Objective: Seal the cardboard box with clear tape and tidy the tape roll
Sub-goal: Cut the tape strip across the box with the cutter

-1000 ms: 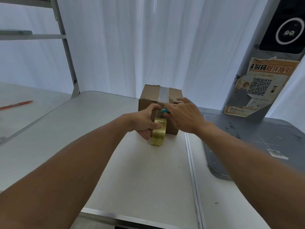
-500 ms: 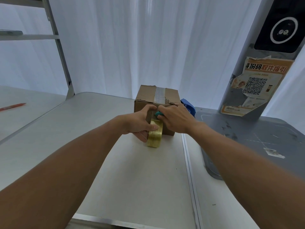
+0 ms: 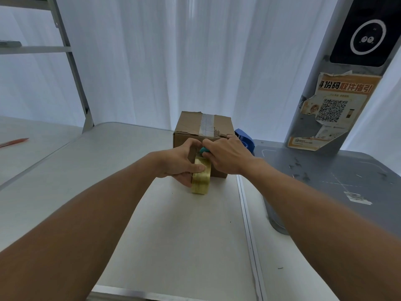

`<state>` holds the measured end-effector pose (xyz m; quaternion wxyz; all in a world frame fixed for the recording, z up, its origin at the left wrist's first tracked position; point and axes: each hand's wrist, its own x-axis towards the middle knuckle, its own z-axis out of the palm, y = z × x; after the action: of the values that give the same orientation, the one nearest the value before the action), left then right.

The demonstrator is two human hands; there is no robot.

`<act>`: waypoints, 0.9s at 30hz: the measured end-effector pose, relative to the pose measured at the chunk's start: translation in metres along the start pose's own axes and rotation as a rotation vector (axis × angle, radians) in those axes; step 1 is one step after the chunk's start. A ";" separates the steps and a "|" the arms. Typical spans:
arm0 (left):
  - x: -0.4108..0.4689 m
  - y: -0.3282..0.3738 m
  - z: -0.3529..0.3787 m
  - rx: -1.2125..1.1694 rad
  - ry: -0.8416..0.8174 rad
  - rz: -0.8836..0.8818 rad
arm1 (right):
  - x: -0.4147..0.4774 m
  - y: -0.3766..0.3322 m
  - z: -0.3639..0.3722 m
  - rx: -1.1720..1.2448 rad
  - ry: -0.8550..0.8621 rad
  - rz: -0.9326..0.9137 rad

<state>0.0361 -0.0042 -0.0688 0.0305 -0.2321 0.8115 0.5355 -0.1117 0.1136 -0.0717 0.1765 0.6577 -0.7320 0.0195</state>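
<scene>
A small brown cardboard box (image 3: 188, 124) stands on the white table (image 3: 165, 235), with a strip of clear tape (image 3: 206, 124) running over its top seam. Against the box's near face my left hand (image 3: 180, 164) grips a yellowish roll of clear tape (image 3: 201, 179), held on edge with its lower rim near the table. My right hand (image 3: 227, 157) is closed around a small teal tool (image 3: 204, 150) just above the roll, at the box's front upper edge. The tool's tip is hidden by my fingers.
A blue object (image 3: 244, 137) sits behind the box on the right. A grey platform (image 3: 325, 174) with a post bearing a QR poster (image 3: 334, 109) lies to the right. A red pen (image 3: 13, 142) rests on the left table. A metal rack leg (image 3: 76, 83) stands at the back left.
Both hands stay at the box's near face holding the roll and the teal tool. The view has shifted slightly, and the blue object behind the box has come into sight.
</scene>
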 end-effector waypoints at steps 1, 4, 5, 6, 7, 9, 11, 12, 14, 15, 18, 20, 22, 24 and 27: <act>0.000 0.001 0.000 0.005 0.001 -0.002 | 0.000 -0.001 0.000 -0.004 0.002 0.000; -0.001 0.001 0.002 -0.007 0.000 0.002 | 0.002 -0.001 -0.002 -0.001 0.011 0.005; -0.002 0.000 0.002 -0.014 0.000 0.006 | 0.002 -0.002 -0.002 -0.003 0.012 0.007; -0.002 0.000 0.002 -0.020 0.000 0.009 | 0.003 -0.002 -0.002 -0.008 0.012 0.007; -0.002 0.000 0.002 -0.023 -0.002 0.012 | 0.003 -0.003 -0.002 -0.015 0.009 0.005; -0.002 0.000 0.002 -0.027 -0.007 0.014 | 0.003 -0.003 -0.001 -0.028 0.009 0.001; -0.003 0.000 0.002 -0.026 -0.010 0.011 | 0.004 -0.004 -0.002 -0.037 0.008 0.002; -0.003 0.000 0.002 -0.026 -0.011 0.011 | 0.004 -0.004 -0.003 -0.040 0.008 0.003; -0.002 0.000 0.002 -0.029 -0.013 0.006 | 0.005 -0.005 -0.003 -0.048 0.004 0.001; -0.002 0.000 0.002 -0.031 -0.013 0.004 | 0.005 -0.005 -0.003 -0.054 0.000 -0.001; -0.002 -0.001 0.002 -0.028 -0.011 0.005 | 0.005 -0.005 -0.005 -0.061 0.000 -0.006; -0.002 -0.001 0.002 -0.022 -0.012 0.007 | 0.006 -0.004 -0.006 -0.046 -0.002 -0.007; -0.002 0.000 0.002 -0.015 -0.009 0.007 | 0.005 -0.003 -0.008 -0.032 -0.009 -0.010; -0.003 0.001 0.002 -0.016 -0.012 0.010 | 0.006 -0.004 -0.009 -0.030 -0.015 -0.016; -0.003 0.000 0.002 -0.008 -0.014 0.020 | 0.008 -0.005 -0.011 -0.034 -0.037 -0.018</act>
<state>0.0385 -0.0012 -0.0689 0.0298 -0.2206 0.8114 0.5404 -0.1049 0.1084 -0.0604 0.1744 0.6616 -0.7293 -0.0068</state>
